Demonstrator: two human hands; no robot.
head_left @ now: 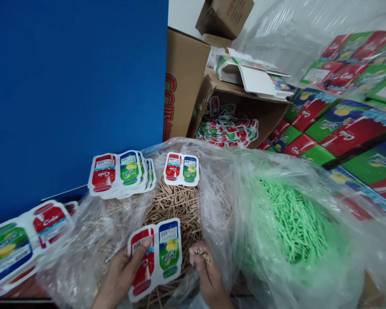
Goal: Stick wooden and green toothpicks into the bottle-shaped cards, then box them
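Note:
My left hand (pixel 120 274) grips a printed card (pixel 156 255) with a red Cola half and a green-blue Sprite half, thumb on its face. My right hand (pixel 206 270) is pinched shut on a small bunch of brown wooden sticks, just right of the card. Both hands are over a clear plastic bag full of brown sticks (pixel 176 206). On the sticks farther back lie a single matching card (pixel 182 169) and a fanned stack of cards (pixel 120 174).
A second clear bag holds green sticks (pixel 292 219) at the right. A blue panel (pixel 73 86) stands at the left. More cards (pixel 16 246) lie at the lower left. An open cardboard box (pixel 231 124) holds cards, and printed boxes (pixel 344 124) are stacked at the right.

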